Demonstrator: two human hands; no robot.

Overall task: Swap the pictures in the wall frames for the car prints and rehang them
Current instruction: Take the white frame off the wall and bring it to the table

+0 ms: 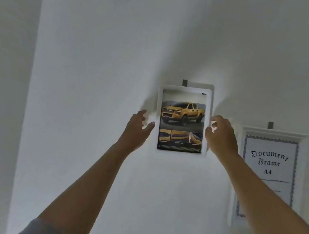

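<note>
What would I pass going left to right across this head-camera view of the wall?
The left hand → truck-print frame → right hand → "Document Frame A4" frame.

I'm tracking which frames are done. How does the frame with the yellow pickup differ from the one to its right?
The truck frame holds a yellow pickup print; the document frame shows a sheet reading "Document Frame A4". The truck frame sits higher than the document frame. The left hand and right hand flank the truck frame; neither touches the document frame. Both are white, upright frames.
</note>
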